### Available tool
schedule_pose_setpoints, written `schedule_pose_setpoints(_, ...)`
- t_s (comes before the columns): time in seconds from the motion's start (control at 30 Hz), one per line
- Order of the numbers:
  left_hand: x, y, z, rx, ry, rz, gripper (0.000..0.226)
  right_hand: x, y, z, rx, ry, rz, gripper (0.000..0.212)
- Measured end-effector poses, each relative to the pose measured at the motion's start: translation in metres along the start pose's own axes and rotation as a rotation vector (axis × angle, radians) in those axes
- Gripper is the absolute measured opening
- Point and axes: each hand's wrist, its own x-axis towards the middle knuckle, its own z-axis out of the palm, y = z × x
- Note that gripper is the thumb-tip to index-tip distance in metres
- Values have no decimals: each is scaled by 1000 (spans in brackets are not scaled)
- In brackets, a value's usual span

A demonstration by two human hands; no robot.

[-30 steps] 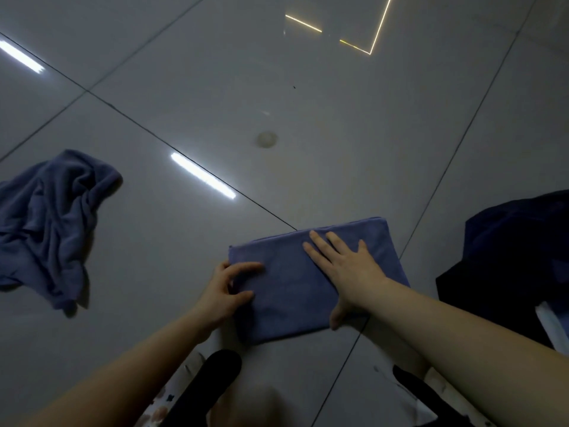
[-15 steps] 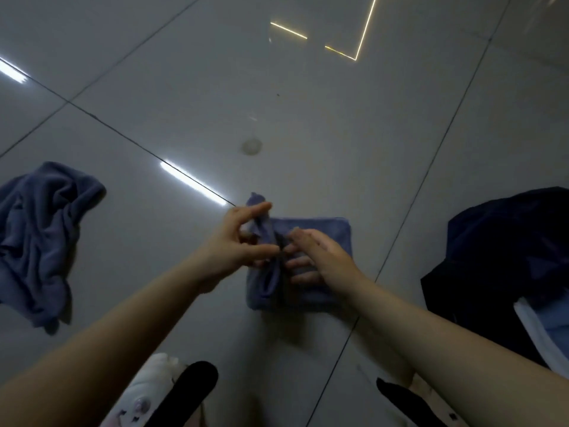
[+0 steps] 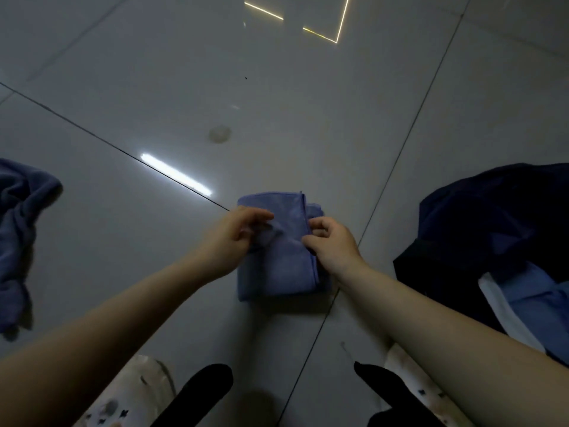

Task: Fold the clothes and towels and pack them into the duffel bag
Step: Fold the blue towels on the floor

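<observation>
A small blue towel (image 3: 278, 266) lies folded into a narrow rectangle on the grey tiled floor in front of me. My left hand (image 3: 232, 238) rests on its left side, fingers reaching onto the cloth. My right hand (image 3: 331, 245) pinches the folded-over edge on the towel's right side, fingers curled round it. A second blue towel (image 3: 18, 235) lies crumpled at the far left. A dark navy duffel bag (image 3: 492, 223) sits at the right, with light blue and white cloth (image 3: 529, 306) showing at its near side.
My knees in light patterned trousers (image 3: 138, 392) and dark socks (image 3: 200, 392) show at the bottom edge. A round mark (image 3: 219, 133) sits on the floor tile beyond the towel. Ceiling lights reflect in the glossy tiles.
The towel went from a wide rectangle to a narrower one: my left hand lifted its left end and carried it over to the right. My right hand now pinches the new edge.
</observation>
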Motion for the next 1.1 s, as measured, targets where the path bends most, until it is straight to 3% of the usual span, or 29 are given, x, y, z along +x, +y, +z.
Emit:
schedule_pose_setpoints(0.1,-1,-27,12,537,-151,409,41,4,8,-15,-188,86,40,17)
schedule_pose_setpoints(0.17,-3,-31,24,784,-426,363,67,5,11,-21,-342,109,67,16)
schedule_pose_setpoints(0.23,-8,-38,34,885,-575,231,78,5,13,-22,-410,144,58,25)
schedule_pose_setpoints(0.37,-13,-46,39,849,-583,198,77,4,13,-21,-372,137,150,54)
schedule_pose_setpoints(0.5,-12,-45,39,869,-621,168,76,3,14,-11,-207,47,256,33)
schedule_pose_setpoints(0.57,-11,-42,39,804,-591,147,83,2,8,-10,-162,37,218,22)
schedule_pose_setpoints(0.63,-8,-28,33,612,-423,174,86,1,-8,-18,-244,81,66,16)
schedule_pose_setpoints(0.7,-2,-14,20,413,-152,214,77,-5,-32,-30,-359,153,-132,17)
schedule_pose_setpoints(0.77,8,-4,7,327,79,238,81,-17,-57,-43,-514,173,-323,20)
schedule_pose_setpoints(0.83,15,3,-3,333,163,252,95,-29,-71,-45,-799,137,-483,21)
schedule_pose_setpoints(0.97,13,-15,-5,524,78,338,116,-32,-50,-19,-1146,-48,-513,20)
schedule_pose_setpoints(1.1,3,-33,1,792,-245,444,108,-37,3,10,-1215,-230,-562,26)
